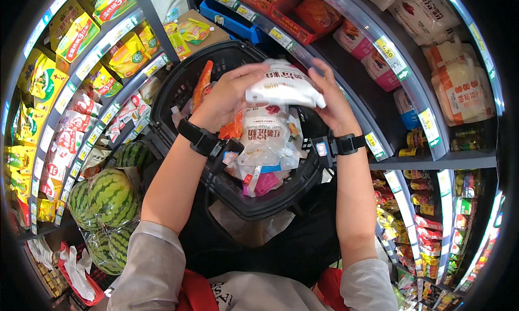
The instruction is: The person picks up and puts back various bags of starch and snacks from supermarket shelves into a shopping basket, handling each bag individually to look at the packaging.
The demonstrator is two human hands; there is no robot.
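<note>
Between my left hand (233,94) and my right hand (330,96) is a white plastic bag of starch (284,88), slightly blurred, gripped at its two ends above a black plastic shopping basket (259,211). Below it in the basket lies another translucent bag of sweet potato starch (263,136). Around that bag are orange packets (232,128), a pink packet (265,183) and other white pouches. An orange-red packet (202,84) leans at the basket's left side. A black strap with a small device is on each wrist.
Shelves with yellow seasoning pouches (121,59) curve along the left. Wrapped watermelons (113,197) lie at the lower left. On the right, shelves hold starch bags (464,92) and pink-white bags (377,68). A cardboard box (215,27) with yellow pouches stands beyond the basket, beside a blue tray (229,21).
</note>
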